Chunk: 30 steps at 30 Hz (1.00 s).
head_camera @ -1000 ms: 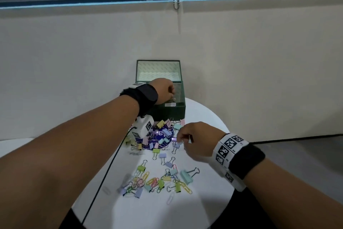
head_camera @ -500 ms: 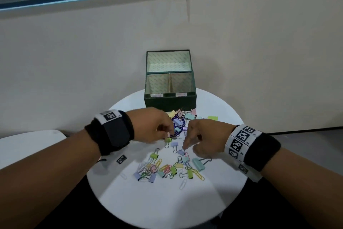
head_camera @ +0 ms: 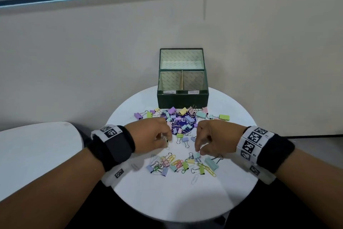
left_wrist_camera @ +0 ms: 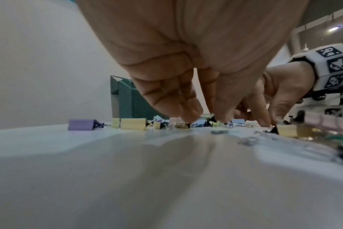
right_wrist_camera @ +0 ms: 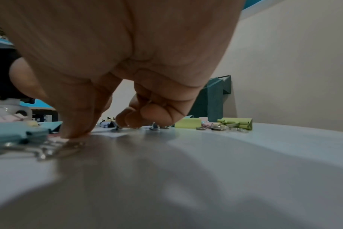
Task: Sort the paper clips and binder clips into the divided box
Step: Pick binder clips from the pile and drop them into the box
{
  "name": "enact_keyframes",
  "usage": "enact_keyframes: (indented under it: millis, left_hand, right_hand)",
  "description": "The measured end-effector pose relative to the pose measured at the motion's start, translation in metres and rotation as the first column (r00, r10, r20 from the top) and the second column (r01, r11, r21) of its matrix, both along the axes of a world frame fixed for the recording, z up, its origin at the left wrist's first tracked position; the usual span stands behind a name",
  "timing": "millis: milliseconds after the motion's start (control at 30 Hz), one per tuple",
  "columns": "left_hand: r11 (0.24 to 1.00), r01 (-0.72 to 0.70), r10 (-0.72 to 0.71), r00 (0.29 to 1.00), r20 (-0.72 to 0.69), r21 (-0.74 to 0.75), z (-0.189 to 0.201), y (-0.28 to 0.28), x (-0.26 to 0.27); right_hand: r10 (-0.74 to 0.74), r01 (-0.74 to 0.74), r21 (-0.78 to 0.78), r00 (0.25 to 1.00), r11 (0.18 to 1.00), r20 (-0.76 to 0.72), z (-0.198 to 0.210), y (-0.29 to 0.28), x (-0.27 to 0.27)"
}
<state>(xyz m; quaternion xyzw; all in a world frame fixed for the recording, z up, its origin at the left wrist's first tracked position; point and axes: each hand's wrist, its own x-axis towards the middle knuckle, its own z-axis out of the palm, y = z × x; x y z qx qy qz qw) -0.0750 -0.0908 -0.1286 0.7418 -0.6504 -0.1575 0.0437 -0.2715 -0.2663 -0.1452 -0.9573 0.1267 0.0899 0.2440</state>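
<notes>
A green divided box point(head_camera: 182, 99) stands open at the back of the round white table point(head_camera: 176, 201), its two front compartments side by side. Pastel binder clips point(head_camera: 182, 117) lie heaped in front of it. A nearer cluster of paper clips and small binder clips point(head_camera: 178, 165) lies towards me. My left hand point(head_camera: 167, 144) reaches down between the two heaps; in the left wrist view its fingertips point(left_wrist_camera: 188, 119) pinch a small binder clip. My right hand point(head_camera: 197, 151) pinches a small clip at the cluster's far edge, its thumb point(right_wrist_camera: 74, 131) touching the table. What kind of clip it is stays hidden.
A large teal binder clip point(head_camera: 211, 163) and a lone white paper clip point(head_camera: 194, 179) lie near my right hand. A purple disc point(head_camera: 182, 122) sits under the far heap. A second white table point(head_camera: 37, 154) stands at the left, and the wall is just behind the box.
My left hand has come back from the box to the clips on the table. My right hand has shifted nearer, onto the front cluster. The head view has pulled back and tilted.
</notes>
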Motion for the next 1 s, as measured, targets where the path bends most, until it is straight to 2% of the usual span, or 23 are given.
enact_keyframes:
  millis: [200,267,333,400,533,700,767,867,933,1000]
  left_hand:
    - [0.993,-0.040,0.036,0.999,-0.032,-0.112,0.001,0.007,0.003]
    - [0.998,-0.023,0.020,0.999,-0.050,-0.063,0.001,0.012,0.000]
    - [1.000,-0.004,0.004,1.000,0.001,0.008,0.002,0.015,-0.004]
    - [1.000,-0.004,0.002,0.998,0.061,0.029,0.001,0.016,-0.005]
    - [0.999,-0.040,0.039,0.997,0.062,0.016,-0.002,0.013,-0.002]
    - [1.000,-0.010,0.011,0.996,0.084,-0.013,-0.002,0.015,-0.002]
    - [0.998,-0.014,0.018,0.997,0.074,-0.055,-0.001,0.015,-0.002]
    - [0.995,-0.028,0.035,0.997,0.068,-0.092,0.000,0.017,0.000]
    - [0.998,-0.030,0.034,0.997,0.075,-0.052,0.000,0.017,0.001]
    - [0.999,-0.036,0.037,0.995,0.090,-0.015,0.000,0.017,0.001]
  right_hand:
    - [-0.043,0.055,-0.124,0.994,0.991,0.095,-0.004,0.003,0.000]
    - [-0.078,0.095,-0.109,0.986,0.989,0.148,-0.005,0.003,-0.001]
    - [-0.091,0.106,-0.077,0.981,0.991,0.171,-0.004,0.001,-0.001]
    - [-0.083,0.094,-0.072,0.987,0.993,0.140,-0.001,0.001,0.000]
    - [-0.016,0.015,-0.059,1.000,0.998,-0.004,0.006,0.006,0.004]
    - [-0.060,0.049,-0.114,0.994,0.992,-0.091,0.008,0.017,0.008]
    - [-0.096,0.084,-0.162,0.993,0.983,-0.070,0.005,0.018,0.010]
    - [-0.137,0.145,-0.209,0.989,0.967,0.053,0.001,0.012,0.011]
    - [-0.133,0.148,-0.191,0.987,0.970,0.092,0.000,0.010,0.009]
    - [-0.106,0.113,-0.128,0.992,0.985,0.065,0.002,0.011,0.007]
